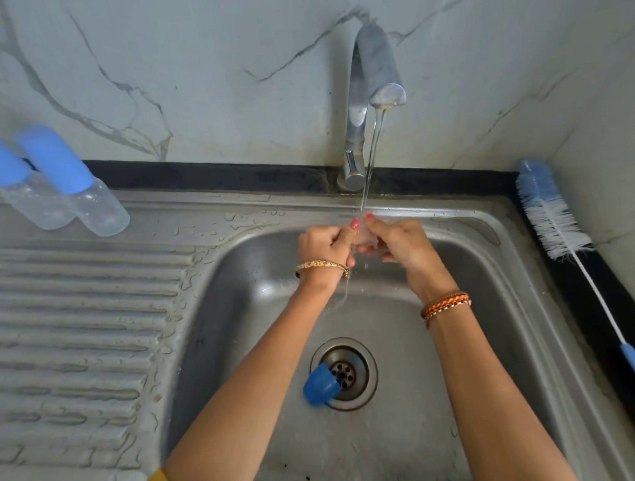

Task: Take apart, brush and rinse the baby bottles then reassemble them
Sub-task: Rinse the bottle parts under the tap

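Note:
Over the steel sink (492, 342), my left hand (323, 247) and my right hand (399, 243) together pinch a small clear teat (363, 240) under the running water. The fingers hide most of the teat. A blue bottle ring (319, 384) lies on the sink floor beside the drain (346, 374). Two clear baby bottles with blue caps (73, 184) (15, 182) stand on the draining board at the far left. A blue and white bottle brush (556, 221) lies along the counter at the right.
The chrome tap (369, 105) rises from the back edge and pours a thin stream. The ribbed draining board (77, 320) fills the left side and is wet. A marble wall stands behind, and a black counter strip edges the sink.

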Tool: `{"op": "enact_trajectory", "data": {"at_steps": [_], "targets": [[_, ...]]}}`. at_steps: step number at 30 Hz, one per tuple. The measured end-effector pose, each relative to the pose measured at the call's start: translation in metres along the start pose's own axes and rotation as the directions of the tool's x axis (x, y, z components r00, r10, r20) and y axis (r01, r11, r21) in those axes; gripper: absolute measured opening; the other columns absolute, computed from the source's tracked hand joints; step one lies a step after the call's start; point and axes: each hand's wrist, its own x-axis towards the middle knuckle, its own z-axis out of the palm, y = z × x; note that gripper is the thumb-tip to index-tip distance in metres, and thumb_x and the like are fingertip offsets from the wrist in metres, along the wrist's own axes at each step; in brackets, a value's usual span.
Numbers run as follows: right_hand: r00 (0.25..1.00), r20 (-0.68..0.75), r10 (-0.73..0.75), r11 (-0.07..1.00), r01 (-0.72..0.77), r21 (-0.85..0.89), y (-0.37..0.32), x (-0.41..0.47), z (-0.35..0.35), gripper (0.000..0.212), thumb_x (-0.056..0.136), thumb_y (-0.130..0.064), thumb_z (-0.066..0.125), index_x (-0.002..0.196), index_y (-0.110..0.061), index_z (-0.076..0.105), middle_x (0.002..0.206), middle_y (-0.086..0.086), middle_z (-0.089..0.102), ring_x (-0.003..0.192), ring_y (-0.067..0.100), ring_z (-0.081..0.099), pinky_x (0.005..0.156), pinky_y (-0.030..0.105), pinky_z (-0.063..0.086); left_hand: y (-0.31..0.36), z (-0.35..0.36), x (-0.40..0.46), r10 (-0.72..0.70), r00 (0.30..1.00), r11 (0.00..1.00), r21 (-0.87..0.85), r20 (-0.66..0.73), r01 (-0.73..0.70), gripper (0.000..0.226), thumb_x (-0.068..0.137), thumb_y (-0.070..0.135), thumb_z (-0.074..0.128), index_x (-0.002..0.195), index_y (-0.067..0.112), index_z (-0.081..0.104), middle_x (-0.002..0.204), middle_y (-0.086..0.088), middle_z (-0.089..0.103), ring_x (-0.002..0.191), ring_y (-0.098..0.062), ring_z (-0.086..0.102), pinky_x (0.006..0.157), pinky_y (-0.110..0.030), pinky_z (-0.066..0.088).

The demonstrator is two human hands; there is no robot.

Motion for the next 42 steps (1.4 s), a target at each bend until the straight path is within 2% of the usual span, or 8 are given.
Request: {"op": "enact_trajectory", "data": {"at_steps": [8,14,19,26,34,36,39,42], "targets": [[0.992,-0.029,0.122,0.888,-0.096,0.45,0.008,-0.007,0.003,0.01,0.079,0.001,0.067,0.079,-0.009,0.067,0.072,0.001,0.069,0.076,0.014,0.064,0.067,0.021,0.054,-0.001,-0.008,0.001,-0.092,0.995,0.969,-0.234,-0.038,0.081,0.012,0.086,0.006,0.063,0.089,-0.002,0.071,0.059,-0.001,0.061,0.052,-0.005,0.054,0.06,-0.023,0.048],[0.996,-0.087,-0.009,0.96,0.033,0.277,0.003,-0.008,0.021,0.031,0.087,-0.006,0.06,0.117,-0.012,0.055,0.095,0.006,0.064,0.082,0.014,0.062,0.076,0.024,0.054,0.002,-0.002,-0.003,-0.271,0.96,0.855,-0.441,0.071,0.274,0.011,0.089,-0.001,0.056,0.089,0.005,0.065,0.046,0.012,0.061,0.045,0.002,0.054,0.048,-0.009,0.044],[0.916,-0.178,-0.36,0.885,0.276,-0.374,0.0,-0.006,0.03,0.031,0.097,-0.016,0.044,0.08,0.0,0.064,0.073,0.01,0.062,0.074,0.026,0.054,0.07,0.031,0.038,0.005,0.007,-0.006,-0.409,0.906,0.759,-0.51,0.11,0.404,0.038,0.093,0.014,0.056,0.055,0.01,0.053,0.036,0.01,0.047,0.039,-0.004,0.041,0.042,-0.017,0.036],[0.853,-0.228,-0.469,0.862,0.387,-0.326,-0.006,-0.011,0.029,0.005,0.077,-0.014,0.074,0.076,-0.01,0.077,0.069,-0.001,0.069,0.063,0.01,0.061,0.061,0.011,0.044,0.018,0.005,-0.002,-0.621,0.779,0.641,-0.514,0.089,0.57,0.04,0.09,0.02,0.058,0.053,0.01,0.047,0.029,0.006,0.041,0.025,-0.004,0.037,0.036,-0.016,0.032],[0.912,-0.222,-0.344,0.929,0.296,-0.223,0.005,-0.017,0.016,0.048,0.071,-0.009,0.078,0.116,-0.017,0.065,0.102,-0.006,0.064,0.089,0.004,0.06,0.082,0.012,0.048,0.024,-0.005,0.004,-0.484,0.78,0.332,-0.741,0.397,0.583,0.02,0.092,0.015,0.053,0.079,0.003,0.06,0.053,-0.002,0.066,0.037,-0.004,0.055,0.044,-0.018,0.051],[0.921,-0.287,-0.264,0.961,0.275,-0.002,0.011,-0.017,0.016,0.04,0.084,-0.005,0.065,0.122,-0.013,0.06,0.118,0.0,0.062,0.106,0.009,0.059,0.091,0.018,0.048,0.026,-0.001,0.002,-0.416,0.834,0.409,-0.745,0.363,0.528,0.011,0.089,0.002,0.054,0.081,0.0,0.062,0.055,-0.001,0.067,0.044,-0.004,0.06,0.051,-0.017,0.054],[0.977,-0.196,0.083,0.793,0.055,0.607,0.013,-0.016,0.013,0.033,0.093,0.0,0.048,0.125,0.0,0.055,0.11,0.008,0.065,0.096,0.014,0.062,0.083,0.02,0.052,0.033,0.003,-0.004,-0.258,0.943,0.794,-0.51,0.21,0.331,0.016,0.077,-0.005,0.068,0.092,-0.009,0.068,0.06,0.005,0.068,0.055,-0.001,0.063,0.062,-0.013,0.054],[0.978,-0.044,0.203,0.687,-0.11,0.718,0.013,-0.011,0.011,0.029,0.094,0.002,0.044,0.12,0.006,0.056,0.09,0.009,0.065,0.081,0.013,0.062,0.08,0.023,0.052,0.037,0.001,-0.004,-0.027,0.996,0.997,-0.074,0.086,0.033,0.018,0.07,0.003,0.078,0.087,-0.001,0.074,0.07,0.005,0.066,0.053,0.007,0.057,0.063,-0.007,0.049]]}}
